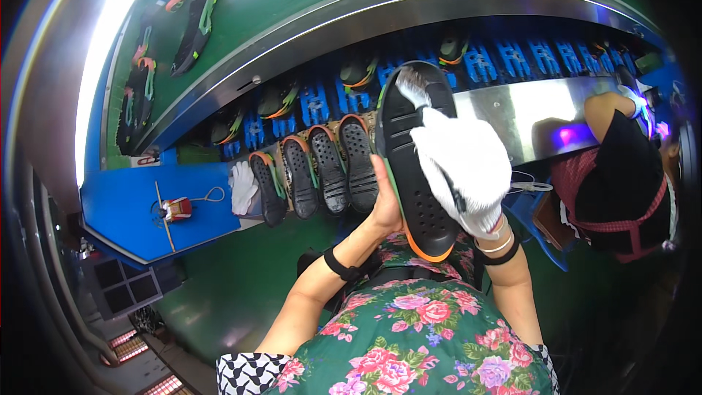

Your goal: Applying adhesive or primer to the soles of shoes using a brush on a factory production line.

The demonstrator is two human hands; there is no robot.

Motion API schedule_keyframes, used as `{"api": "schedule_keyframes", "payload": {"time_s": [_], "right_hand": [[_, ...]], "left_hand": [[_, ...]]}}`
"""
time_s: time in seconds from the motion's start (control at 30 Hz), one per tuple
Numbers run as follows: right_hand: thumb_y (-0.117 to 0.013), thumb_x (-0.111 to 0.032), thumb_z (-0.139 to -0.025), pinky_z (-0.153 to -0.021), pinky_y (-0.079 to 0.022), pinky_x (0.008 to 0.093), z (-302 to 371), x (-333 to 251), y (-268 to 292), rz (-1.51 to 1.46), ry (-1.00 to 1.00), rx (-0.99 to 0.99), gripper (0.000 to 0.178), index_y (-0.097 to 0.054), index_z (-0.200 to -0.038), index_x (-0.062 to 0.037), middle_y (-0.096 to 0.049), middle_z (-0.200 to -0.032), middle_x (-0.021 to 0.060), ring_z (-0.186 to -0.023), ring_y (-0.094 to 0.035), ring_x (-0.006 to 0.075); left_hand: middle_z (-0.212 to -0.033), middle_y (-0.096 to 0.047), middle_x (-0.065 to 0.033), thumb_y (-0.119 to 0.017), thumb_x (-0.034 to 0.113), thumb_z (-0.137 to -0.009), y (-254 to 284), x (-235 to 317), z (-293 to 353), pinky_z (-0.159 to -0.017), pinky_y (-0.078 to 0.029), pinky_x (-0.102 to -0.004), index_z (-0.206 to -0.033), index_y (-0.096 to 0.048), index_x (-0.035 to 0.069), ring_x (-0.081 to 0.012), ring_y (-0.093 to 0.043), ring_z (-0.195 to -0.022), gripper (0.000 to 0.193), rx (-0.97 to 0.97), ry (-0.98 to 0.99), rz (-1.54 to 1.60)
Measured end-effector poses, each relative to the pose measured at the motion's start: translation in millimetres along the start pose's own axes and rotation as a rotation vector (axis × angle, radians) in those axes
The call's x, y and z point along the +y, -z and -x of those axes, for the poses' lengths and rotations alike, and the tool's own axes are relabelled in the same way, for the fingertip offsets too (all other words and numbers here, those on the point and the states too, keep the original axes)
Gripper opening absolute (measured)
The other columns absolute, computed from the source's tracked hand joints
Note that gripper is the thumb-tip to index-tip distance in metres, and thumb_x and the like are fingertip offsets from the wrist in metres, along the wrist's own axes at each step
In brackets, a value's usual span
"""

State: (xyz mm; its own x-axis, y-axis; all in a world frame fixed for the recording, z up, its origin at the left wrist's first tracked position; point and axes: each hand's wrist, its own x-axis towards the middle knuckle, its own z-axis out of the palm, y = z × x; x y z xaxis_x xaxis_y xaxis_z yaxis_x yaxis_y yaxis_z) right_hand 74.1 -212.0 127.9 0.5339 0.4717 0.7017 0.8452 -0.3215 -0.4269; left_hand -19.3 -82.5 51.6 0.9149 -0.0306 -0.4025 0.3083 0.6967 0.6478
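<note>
Green conveyor belting (307, 7) curves across the upper frame above a steel rail and rows of blue holders (512, 58), while a blue bench (131, 212) sits at mid-left carrying a row of four black perforated shoe soles with orange and green edges (314, 172) and a spare white glove (243, 187). At frame centre a long black perforated shoe sole with an orange toe rim (413, 168) stands upright, the bare left hand (385, 201) closed in a grip on its left edge. The white-gloved right hand (464, 168) presses a small white brush (417, 91) against its upper face, fingers closed around the handle.
</note>
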Motion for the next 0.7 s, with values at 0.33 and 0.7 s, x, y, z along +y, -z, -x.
{"api": "schedule_keyframes", "payload": {"time_s": [0.33,0.7], "right_hand": [[-0.080,0.003,-0.073,-0.078,-0.055,0.0361,2,-9,2,-0.300,-0.213,0.091,0.025,-0.077,-0.096,-0.0053,-0.076,-0.102,0.0147,-0.088,-0.073,0.0268],[-0.077,-0.005,-0.079,-0.090,-0.055,0.0397,14,-2,4,-0.302,-0.060,0.008,0.034,-0.076,-0.114,-0.0057,-0.075,-0.113,0.0123,-0.102,-0.071,0.0293]], "left_hand": [[-0.154,-0.046,-0.0104,-0.012,0.090,-0.087,21,-3,-4,-0.118,-0.037,-0.0451,-0.159,-0.031,0.011,-0.0283,-0.046,-0.140,0.109,-0.052,-0.009,0.080],[-0.156,-0.045,-0.0102,-0.016,0.093,-0.085,20,7,-19,-0.119,-0.035,-0.0466,-0.159,-0.031,0.012,-0.0309,-0.045,-0.141,0.111,-0.014,-0.176,-0.053]]}}
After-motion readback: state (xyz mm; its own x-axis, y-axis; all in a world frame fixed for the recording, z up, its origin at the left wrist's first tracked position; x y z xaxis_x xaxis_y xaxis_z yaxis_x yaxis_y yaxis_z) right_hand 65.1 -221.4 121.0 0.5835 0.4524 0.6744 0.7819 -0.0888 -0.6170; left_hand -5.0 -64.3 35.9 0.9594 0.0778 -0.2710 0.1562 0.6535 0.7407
